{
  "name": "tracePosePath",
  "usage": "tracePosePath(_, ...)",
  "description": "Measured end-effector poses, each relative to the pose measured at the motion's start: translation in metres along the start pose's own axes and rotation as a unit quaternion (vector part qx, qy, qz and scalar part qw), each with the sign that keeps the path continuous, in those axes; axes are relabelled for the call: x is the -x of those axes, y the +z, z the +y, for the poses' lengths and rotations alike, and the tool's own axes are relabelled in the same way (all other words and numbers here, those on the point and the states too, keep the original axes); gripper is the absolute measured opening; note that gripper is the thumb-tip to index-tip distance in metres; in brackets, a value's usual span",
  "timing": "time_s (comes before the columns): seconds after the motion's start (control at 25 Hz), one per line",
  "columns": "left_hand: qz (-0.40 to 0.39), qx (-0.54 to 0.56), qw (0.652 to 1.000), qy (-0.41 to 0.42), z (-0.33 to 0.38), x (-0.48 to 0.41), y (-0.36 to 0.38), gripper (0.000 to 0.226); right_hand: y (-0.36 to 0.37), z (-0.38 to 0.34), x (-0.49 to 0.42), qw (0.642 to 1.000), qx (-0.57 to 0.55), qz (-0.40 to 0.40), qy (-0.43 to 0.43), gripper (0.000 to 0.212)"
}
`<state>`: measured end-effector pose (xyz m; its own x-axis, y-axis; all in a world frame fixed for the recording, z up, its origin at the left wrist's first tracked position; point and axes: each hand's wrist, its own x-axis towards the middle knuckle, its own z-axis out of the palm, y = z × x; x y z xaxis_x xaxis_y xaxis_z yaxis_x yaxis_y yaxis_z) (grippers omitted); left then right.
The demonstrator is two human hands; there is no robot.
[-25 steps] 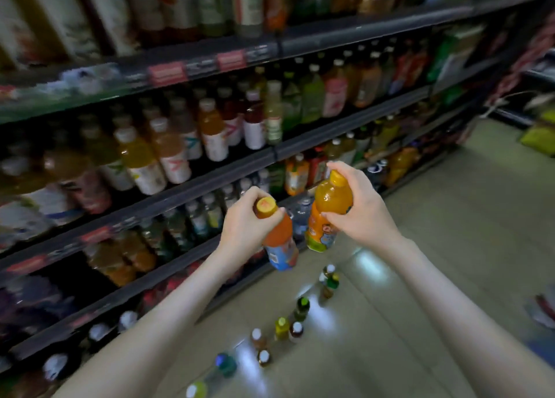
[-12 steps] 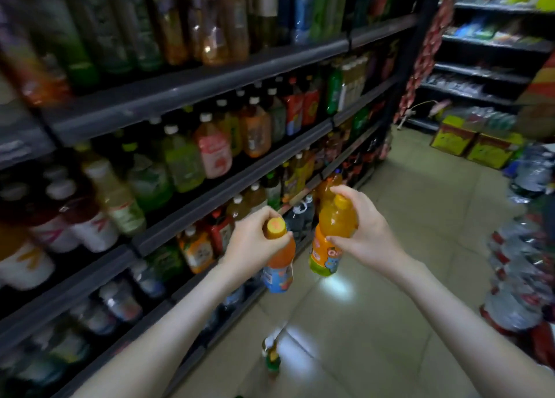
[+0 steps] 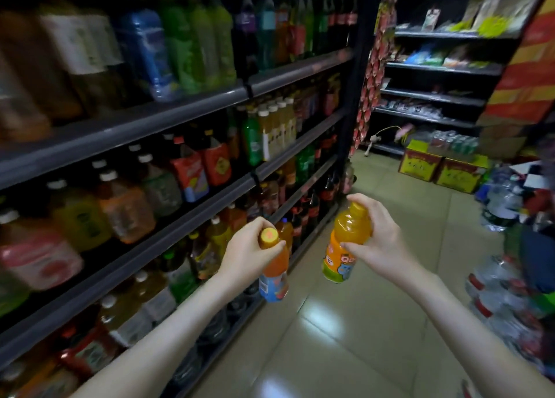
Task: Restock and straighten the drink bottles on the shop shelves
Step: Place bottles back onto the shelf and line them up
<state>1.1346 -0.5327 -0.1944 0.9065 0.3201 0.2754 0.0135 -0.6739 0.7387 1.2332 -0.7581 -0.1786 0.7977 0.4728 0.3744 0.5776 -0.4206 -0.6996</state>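
1. My left grip point(image 3: 246, 247) is curled round the neck and shoulder of the blue-labelled orange bottle point(image 3: 274, 274). The thumb lies beside its orange cap.
2. That bottle hangs in the air in front of the lower shelves point(image 3: 210, 199), above the tiled floor point(image 3: 345, 322). Its long axis is close to vertical, cap up towards my camera and base down towards the floor.
3. My right grip point(image 3: 378, 241) is wrapped round the upper half of the green-labelled orange bottle point(image 3: 342, 247), with one finger over the yellow cap.
4. This second bottle is also upright in the air over the floor, but it is tilted. The cap leans to the right and away from me, and the base swings down to the left.
5. The two bottles are near each other but apart, with floor showing between them.
6. Half a second ago they were almost touching; the gap has widened since. Both grips hold as they did before.
7. My view has swung further right along the aisle. The small bottles standing on the floor a second ago are out of sight, and the yellow cartons point(image 3: 441, 169) at the far end look nearer.
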Motion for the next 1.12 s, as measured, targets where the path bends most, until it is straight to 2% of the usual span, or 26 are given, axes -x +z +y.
tracePosePath(0.12, 0.014, 0.006, 1.000, -0.025, 0.029, -0.070, 0.061, 0.018, -0.052, 0.065, -0.069, 0.999, 0.008, -0.039, -0.015, 0.085)
tracePosePath(0.32, 0.061, -0.007, 0.997, -0.047, 0.057, -0.178, 0.140, 0.018, -0.104, 0.157, -0.192, 0.999, -0.004, -0.027, -0.022, 0.083)
tracePosePath(0.56, 0.055, -0.074, 0.995, -0.038, 0.040, -0.338, 0.210, 0.019, -0.118, 0.272, -0.345, 0.999, -0.034, -0.021, -0.038, 0.081)
tracePosePath(0.72, 0.063, -0.064, 0.994, -0.060, 0.038, -0.454, 0.237, 0.019, -0.137, 0.330, -0.453, 0.997, -0.055, -0.046, -0.034, 0.081)
tracePosePath(0.92, 0.120, -0.039, 0.985, -0.115, 0.044, -0.567, 0.271, 0.018, -0.152, 0.390, -0.572, 0.996, -0.077, -0.038, -0.035, 0.077)
tracePosePath(1.12, 0.179, -0.055, 0.968, -0.167, 0.030, -0.642, 0.306, 0.018, -0.115, 0.447, -0.675, 0.989, -0.128, -0.056, -0.054, 0.075)
